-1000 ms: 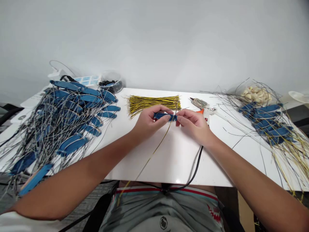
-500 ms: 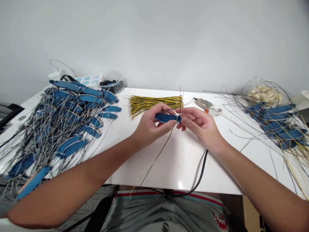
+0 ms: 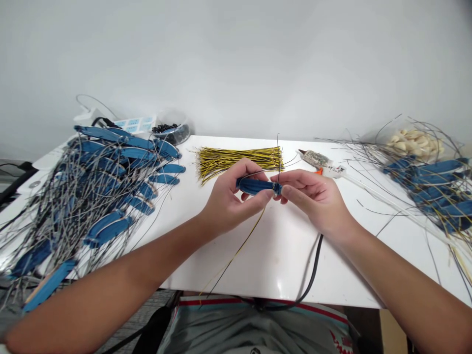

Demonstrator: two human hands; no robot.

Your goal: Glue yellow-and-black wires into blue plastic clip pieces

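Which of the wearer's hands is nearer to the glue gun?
The right. The right hand is just on the near side of the glue gun; the left hand is farther off to its left, holding a blue piece.

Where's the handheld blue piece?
Near the head view's centre, the blue piece is in the left hand, right hand at its right end, this side of the yellow wire bundle.

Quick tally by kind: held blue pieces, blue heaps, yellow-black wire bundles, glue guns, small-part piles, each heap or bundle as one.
Held blue piece: 1
Blue heaps: 2 (left heap, right heap)
Yellow-black wire bundle: 1
Glue gun: 1
Small-part piles: 2 (black parts, pale parts)
Total: 7
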